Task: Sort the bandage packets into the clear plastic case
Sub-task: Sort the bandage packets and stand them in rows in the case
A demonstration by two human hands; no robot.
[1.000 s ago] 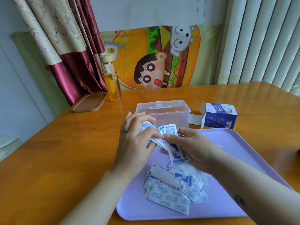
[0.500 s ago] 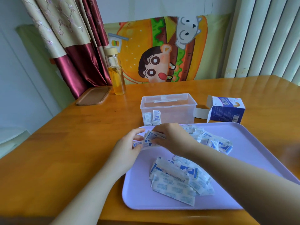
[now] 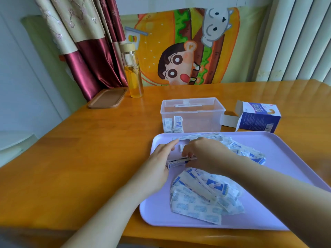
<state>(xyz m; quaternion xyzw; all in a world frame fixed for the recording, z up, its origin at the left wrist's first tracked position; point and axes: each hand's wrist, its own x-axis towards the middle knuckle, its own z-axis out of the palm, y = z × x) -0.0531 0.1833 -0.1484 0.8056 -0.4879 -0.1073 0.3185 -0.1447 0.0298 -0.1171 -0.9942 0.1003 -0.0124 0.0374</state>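
Right hand (image 3: 206, 154) grips a bandage packet stack (image 3: 176, 162) over the tray (image 3: 268, 221); left hand (image 3: 157, 169) touches it.

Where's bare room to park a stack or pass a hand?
Free: tray right part, between far packet heap, right forearm and rim; table left of the tray, up to the brown lid. Crowded: tray middle: near packet pile, left hand and right hand at a packet stack.
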